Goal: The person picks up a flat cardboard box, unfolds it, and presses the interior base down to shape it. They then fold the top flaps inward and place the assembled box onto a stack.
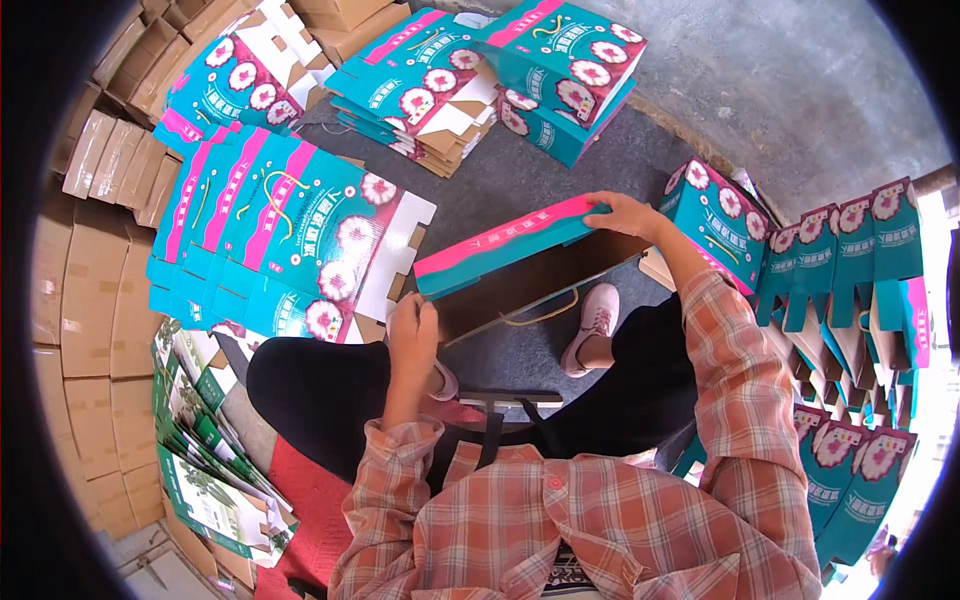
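Between my hands is a teal and pink gift carton [500, 250], tilted above the floor in front of my legs. Its long side gapes, showing the dark brown inside, and a yellow cord handle [541, 312] hangs along the near edge. My right hand [622, 216] grips the carton's far right end, fingers over the pink flap and thumb hidden. At the near left corner, my left hand [413, 328] is closed with bent fingers against the end of the carton. Just left of it lies a fanned stack of flat teal cartons [290, 225].
More flat cartons [415, 85] are piled ahead, beside folded boxes [565, 60]. Standing teal boxes [840, 245] line the right side. Brown cardboard boxes [95, 290] form a wall at left. Green and white printed sheets [215, 485] lie near a red mat [310, 500].
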Available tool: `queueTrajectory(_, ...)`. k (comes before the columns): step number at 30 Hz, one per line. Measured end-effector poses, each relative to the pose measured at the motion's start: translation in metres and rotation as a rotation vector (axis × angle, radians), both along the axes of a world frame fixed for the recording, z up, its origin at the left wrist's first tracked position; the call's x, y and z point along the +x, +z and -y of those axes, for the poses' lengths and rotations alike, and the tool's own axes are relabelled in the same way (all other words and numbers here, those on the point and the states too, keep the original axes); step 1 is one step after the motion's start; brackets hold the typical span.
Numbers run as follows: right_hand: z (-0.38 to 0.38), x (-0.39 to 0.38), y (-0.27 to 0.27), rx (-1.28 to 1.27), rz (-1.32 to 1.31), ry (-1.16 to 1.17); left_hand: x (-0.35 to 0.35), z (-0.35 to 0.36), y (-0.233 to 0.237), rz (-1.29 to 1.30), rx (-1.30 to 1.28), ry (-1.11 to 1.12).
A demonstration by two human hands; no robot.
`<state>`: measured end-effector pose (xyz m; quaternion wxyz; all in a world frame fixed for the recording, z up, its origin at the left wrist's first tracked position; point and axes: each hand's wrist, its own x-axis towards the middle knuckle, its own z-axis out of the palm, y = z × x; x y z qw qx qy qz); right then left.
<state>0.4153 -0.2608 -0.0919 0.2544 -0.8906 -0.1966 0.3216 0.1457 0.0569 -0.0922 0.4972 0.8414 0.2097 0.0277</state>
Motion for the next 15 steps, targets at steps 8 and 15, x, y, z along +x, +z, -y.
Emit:
queueTrajectory(8,-0.024,-0.022,0.018,-0.311,0.461,0.359,-0.002,0.003,-0.004,0.165,0.214,-0.025)
queueTrajectory(15,-0.044,-0.02,0.002,-0.468,0.554,0.463,0.005,0.008,-0.004,0.172,0.177,-0.154)
